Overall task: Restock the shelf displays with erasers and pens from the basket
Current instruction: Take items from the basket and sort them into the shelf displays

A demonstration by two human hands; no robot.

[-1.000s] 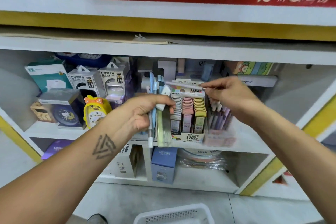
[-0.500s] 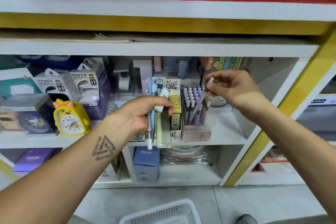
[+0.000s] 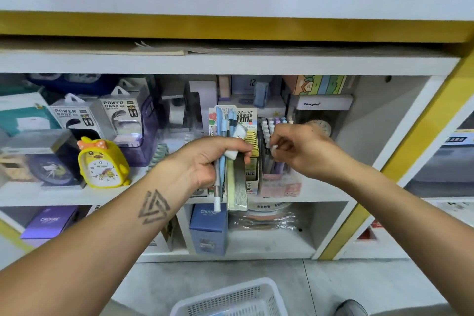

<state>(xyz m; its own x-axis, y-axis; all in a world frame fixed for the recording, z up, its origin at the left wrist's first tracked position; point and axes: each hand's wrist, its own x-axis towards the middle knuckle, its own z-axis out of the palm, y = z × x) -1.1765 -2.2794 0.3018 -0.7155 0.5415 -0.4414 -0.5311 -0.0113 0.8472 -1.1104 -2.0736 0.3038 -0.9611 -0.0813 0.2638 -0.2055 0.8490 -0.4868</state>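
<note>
My left hand (image 3: 205, 159) grips a bundle of blue and grey pens (image 3: 222, 131) upright, together with a white eraser (image 3: 237, 141) and a flat pale-green pack (image 3: 237, 187), in front of the middle shelf. My right hand (image 3: 297, 149) pinches the white top of a pen (image 3: 274, 147) standing in the pink pen display box (image 3: 280, 187) on the shelf. That box holds several pastel pens with white caps. A white basket (image 3: 230, 300) sits on the floor below.
A yellow lead-refill display (image 3: 252, 151) stands between my hands. Further left sit a yellow duck alarm clock (image 3: 102, 164), power bank boxes (image 3: 120, 118) and a boxed clock (image 3: 38, 159). Blue and purple boxes fill the lower shelf. A yellow shelf post (image 3: 400, 161) rises at right.
My right hand moved down and pushed its pen into the pink display box. The left hand kept its bundle nearly still. The camera panned right.
</note>
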